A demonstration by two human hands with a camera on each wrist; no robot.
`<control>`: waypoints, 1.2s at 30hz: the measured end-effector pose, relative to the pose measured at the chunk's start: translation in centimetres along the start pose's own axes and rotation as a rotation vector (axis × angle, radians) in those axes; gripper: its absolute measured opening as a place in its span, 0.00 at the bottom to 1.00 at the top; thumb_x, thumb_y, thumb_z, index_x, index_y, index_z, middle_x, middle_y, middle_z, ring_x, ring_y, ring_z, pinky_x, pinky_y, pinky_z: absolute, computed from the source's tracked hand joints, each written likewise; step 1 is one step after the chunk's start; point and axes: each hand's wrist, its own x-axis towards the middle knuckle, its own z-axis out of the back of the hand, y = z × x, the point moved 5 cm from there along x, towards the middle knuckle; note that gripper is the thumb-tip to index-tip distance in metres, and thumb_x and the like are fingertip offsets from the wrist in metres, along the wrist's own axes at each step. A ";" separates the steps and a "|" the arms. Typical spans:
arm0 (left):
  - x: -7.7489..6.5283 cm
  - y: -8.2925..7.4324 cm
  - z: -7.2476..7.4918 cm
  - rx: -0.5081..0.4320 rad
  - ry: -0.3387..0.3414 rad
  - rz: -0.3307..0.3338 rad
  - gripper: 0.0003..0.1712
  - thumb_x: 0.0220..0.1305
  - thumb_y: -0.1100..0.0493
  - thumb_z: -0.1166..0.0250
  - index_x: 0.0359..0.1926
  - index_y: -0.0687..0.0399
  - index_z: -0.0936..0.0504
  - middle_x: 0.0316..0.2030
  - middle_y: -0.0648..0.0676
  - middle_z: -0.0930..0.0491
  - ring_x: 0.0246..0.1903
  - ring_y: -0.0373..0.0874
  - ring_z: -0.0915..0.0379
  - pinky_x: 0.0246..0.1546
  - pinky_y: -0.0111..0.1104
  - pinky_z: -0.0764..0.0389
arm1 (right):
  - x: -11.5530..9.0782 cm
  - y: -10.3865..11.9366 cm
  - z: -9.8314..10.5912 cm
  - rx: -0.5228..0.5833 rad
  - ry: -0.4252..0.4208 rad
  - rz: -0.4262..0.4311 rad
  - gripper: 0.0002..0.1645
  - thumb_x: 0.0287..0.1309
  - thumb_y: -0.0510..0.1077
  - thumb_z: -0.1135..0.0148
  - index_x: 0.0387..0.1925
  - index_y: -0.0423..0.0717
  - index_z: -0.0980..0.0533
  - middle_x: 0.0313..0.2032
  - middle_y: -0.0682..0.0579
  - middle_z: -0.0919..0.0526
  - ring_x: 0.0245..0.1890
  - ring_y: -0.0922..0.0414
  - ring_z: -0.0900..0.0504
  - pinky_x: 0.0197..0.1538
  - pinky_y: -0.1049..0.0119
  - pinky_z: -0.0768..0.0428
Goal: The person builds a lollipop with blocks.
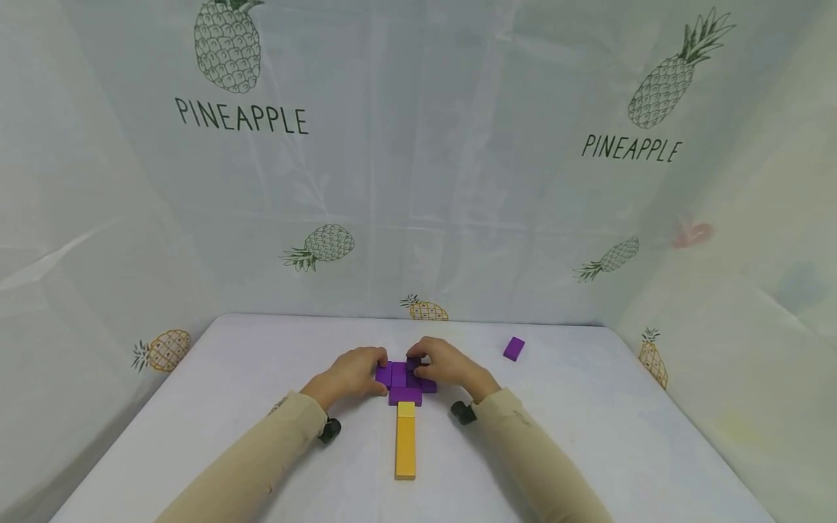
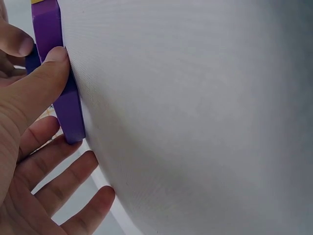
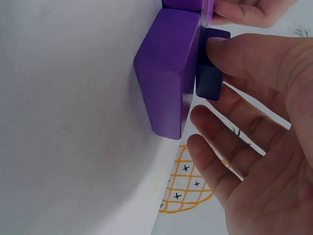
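Note:
Several flat purple blocks [image 1: 404, 383] lie packed together at the table's middle, with a long yellow block [image 1: 405, 443] running from them toward me. My left hand [image 1: 356, 372] holds the cluster's left end. In the left wrist view one fingertip [image 2: 51, 61] presses a purple block's [image 2: 49, 29] edge, the thumb lies beyond it, and the other fingers are spread. My right hand [image 1: 451, 367] is at the cluster's right end. There a fingertip [image 3: 230, 49] pinches a small dark purple block [image 3: 211, 81] against a larger purple block [image 3: 168, 68].
One loose purple block [image 1: 514, 349] lies to the right, near the white table's [image 1: 588, 436] back edge. Pineapple-print sheeting [image 1: 418, 181] closes in the back and both sides. A black wrist-camera mount [image 1: 463, 412] sits at each cuff.

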 end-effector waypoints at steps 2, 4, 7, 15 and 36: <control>0.0 0.0 0.0 -0.002 0.001 -0.001 0.24 0.45 0.50 0.22 0.41 0.50 0.24 0.38 0.49 0.22 0.36 0.43 0.30 0.43 0.40 0.26 | 0.1 0.0 -0.1 -0.004 0.001 -0.006 0.20 0.58 0.40 0.36 0.53 0.45 0.22 0.45 0.55 0.20 0.46 0.59 0.23 0.54 0.63 0.24; -0.1 -0.1 0.1 -0.006 0.001 -0.003 0.24 0.45 0.51 0.22 0.41 0.51 0.24 0.38 0.49 0.22 0.36 0.43 0.30 0.43 0.40 0.26 | 0.2 -0.1 -0.1 -0.004 0.004 -0.016 0.20 0.57 0.40 0.36 0.52 0.45 0.22 0.46 0.55 0.20 0.47 0.59 0.23 0.54 0.62 0.24; -0.1 -0.1 0.2 -0.008 0.001 -0.007 0.25 0.45 0.51 0.22 0.41 0.51 0.24 0.38 0.50 0.22 0.36 0.43 0.30 0.43 0.40 0.26 | 0.2 -0.1 -0.2 0.002 0.011 -0.031 0.20 0.57 0.40 0.36 0.53 0.45 0.22 0.46 0.55 0.20 0.48 0.59 0.23 0.55 0.61 0.24; -0.2 -0.1 0.2 -0.012 -0.001 -0.016 0.25 0.44 0.51 0.22 0.41 0.52 0.23 0.38 0.50 0.21 0.35 0.43 0.30 0.43 0.41 0.26 | 0.3 -0.3 -0.5 0.040 0.042 -0.071 0.20 0.58 0.40 0.37 0.53 0.46 0.22 0.47 0.55 0.20 0.49 0.59 0.23 0.56 0.62 0.25; 0.0 0.1 -0.1 -0.010 -0.001 -0.009 0.25 0.44 0.50 0.22 0.42 0.50 0.23 0.38 0.49 0.21 0.36 0.42 0.30 0.43 0.40 0.25 | -1.1 -1.5 -0.3 0.065 0.009 -0.092 0.19 0.61 0.46 0.39 0.53 0.44 0.22 0.47 0.53 0.19 0.49 0.56 0.23 0.55 0.57 0.24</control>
